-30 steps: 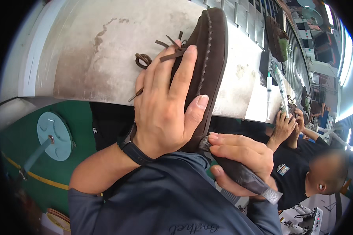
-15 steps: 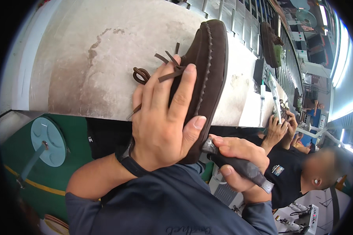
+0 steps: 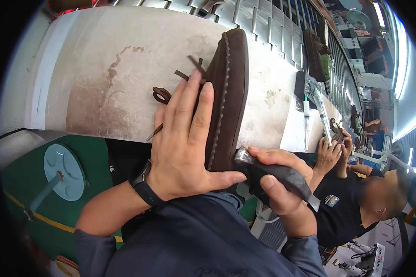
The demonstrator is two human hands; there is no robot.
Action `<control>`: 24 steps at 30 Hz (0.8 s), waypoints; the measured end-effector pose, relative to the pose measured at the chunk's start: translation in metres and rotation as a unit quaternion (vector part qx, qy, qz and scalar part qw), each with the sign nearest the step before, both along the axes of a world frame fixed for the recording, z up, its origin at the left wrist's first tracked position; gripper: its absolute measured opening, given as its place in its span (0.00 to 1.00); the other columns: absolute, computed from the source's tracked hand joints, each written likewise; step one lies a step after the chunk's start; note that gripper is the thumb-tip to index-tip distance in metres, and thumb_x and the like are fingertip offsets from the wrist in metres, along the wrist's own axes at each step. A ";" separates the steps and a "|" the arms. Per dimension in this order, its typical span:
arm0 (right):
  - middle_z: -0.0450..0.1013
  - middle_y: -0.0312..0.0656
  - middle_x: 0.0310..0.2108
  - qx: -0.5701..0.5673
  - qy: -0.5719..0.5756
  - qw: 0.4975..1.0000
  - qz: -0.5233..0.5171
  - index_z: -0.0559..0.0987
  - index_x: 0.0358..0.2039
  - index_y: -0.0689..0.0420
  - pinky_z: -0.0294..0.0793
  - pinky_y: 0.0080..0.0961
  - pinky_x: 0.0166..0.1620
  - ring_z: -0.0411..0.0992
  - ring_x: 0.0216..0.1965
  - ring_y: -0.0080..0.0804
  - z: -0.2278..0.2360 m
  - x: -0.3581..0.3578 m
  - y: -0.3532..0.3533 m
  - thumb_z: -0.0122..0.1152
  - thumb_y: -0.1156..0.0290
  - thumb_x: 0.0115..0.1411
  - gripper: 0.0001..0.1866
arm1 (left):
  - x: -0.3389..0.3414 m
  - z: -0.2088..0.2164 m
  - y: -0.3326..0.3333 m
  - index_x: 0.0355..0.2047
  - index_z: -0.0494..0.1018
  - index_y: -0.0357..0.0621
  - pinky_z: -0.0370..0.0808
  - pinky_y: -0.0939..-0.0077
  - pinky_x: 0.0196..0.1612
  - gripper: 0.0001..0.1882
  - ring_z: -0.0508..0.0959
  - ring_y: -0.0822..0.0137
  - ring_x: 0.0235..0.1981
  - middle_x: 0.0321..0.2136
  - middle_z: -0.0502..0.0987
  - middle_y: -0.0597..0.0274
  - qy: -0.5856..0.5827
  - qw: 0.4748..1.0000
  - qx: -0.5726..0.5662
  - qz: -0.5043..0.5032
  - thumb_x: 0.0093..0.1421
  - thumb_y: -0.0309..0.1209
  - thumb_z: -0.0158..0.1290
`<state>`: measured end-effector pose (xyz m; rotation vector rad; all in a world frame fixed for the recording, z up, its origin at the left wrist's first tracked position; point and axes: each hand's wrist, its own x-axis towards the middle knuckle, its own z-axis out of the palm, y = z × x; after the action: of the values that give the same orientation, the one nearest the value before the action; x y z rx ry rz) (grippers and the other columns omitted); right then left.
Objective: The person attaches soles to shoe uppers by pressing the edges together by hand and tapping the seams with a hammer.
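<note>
A dark brown moccasin-style shoe [image 3: 233, 92] with a scalloped seam along its side is tipped on edge over the worktable, toe pointing away from me. My left hand [image 3: 180, 147] grips it, the long fingers laid along the upper and the thumb stretched across the heel end. Brown leather lace ends and a looped cord lace [image 3: 161, 95] stick out past those fingers. In my right hand [image 3: 282, 201] is a dark, tape-wrapped hand tool [image 3: 289, 179], its kind unclear. Its silvery crinkled tip [image 3: 243, 155] touches the shoe near the heel, by my left thumb.
The pale, stained worktable [image 3: 125, 92] borders a slatted metal conveyor [image 3: 268, 27]. Two syringes [image 3: 306, 120] lie to the right, and another brown shoe [image 3: 315, 55] stands beyond. A co-worker [image 3: 342, 207] handles something close on my right. A round blue stool [image 3: 64, 171] stands at left.
The shoe has shifted slightly left and turned more upright in the picture. My left thumb has moved from the shoe's side to its heel end. The tool tip has come nearer the heel.
</note>
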<state>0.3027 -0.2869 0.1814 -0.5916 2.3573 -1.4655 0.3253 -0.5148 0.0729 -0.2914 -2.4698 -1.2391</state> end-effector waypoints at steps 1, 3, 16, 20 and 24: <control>0.83 0.61 0.49 -0.011 -0.002 1.000 0.005 0.83 0.48 0.69 0.84 0.39 0.57 0.85 0.52 0.52 -0.003 -0.001 0.001 0.73 0.79 0.59 0.17 | 0.001 0.002 -0.001 0.79 0.45 0.28 0.58 0.38 0.73 0.75 0.61 0.29 0.73 0.75 0.53 0.23 -0.013 1.000 -0.003 -0.010 0.50 0.69 0.68; 0.84 0.58 0.45 0.002 0.025 0.999 0.027 0.84 0.46 0.68 0.86 0.39 0.56 0.86 0.48 0.51 0.000 -0.008 -0.001 0.74 0.78 0.57 0.16 | -0.002 0.005 0.001 0.79 0.45 0.28 0.58 0.37 0.73 0.73 0.61 0.28 0.73 0.75 0.53 0.23 -0.017 1.000 0.004 -0.017 0.50 0.66 0.68; 0.85 0.55 0.49 0.033 -0.019 0.997 0.065 0.85 0.48 0.65 0.81 0.34 0.59 0.85 0.53 0.40 0.009 -0.025 -0.001 0.73 0.76 0.61 0.16 | -0.008 0.027 -0.017 0.77 0.49 0.25 0.62 0.44 0.73 0.72 0.64 0.32 0.73 0.74 0.57 0.26 -0.062 0.995 -0.068 -0.036 0.46 0.57 0.76; 0.80 0.61 0.56 -0.129 -0.028 0.991 -0.026 0.79 0.54 0.70 0.75 0.44 0.67 0.78 0.62 0.51 -0.020 -0.014 0.002 0.69 0.78 0.64 0.19 | -0.023 0.022 -0.010 0.77 0.47 0.24 0.61 0.45 0.74 0.74 0.64 0.32 0.72 0.74 0.58 0.26 -0.056 0.998 -0.022 -0.008 0.46 0.58 0.76; 0.82 0.61 0.52 -0.137 -0.033 0.990 -0.030 0.80 0.52 0.69 0.78 0.43 0.65 0.81 0.58 0.50 -0.027 -0.029 0.004 0.69 0.80 0.61 0.18 | -0.031 0.010 -0.001 0.77 0.42 0.22 0.60 0.42 0.71 0.76 0.66 0.32 0.68 0.71 0.60 0.26 -0.049 0.999 0.003 -0.007 0.45 0.57 0.76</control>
<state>0.2741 -0.2826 0.1541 -0.5309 2.1574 -1.8251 0.2939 -0.5153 0.0830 -0.2514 -2.5500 -1.2957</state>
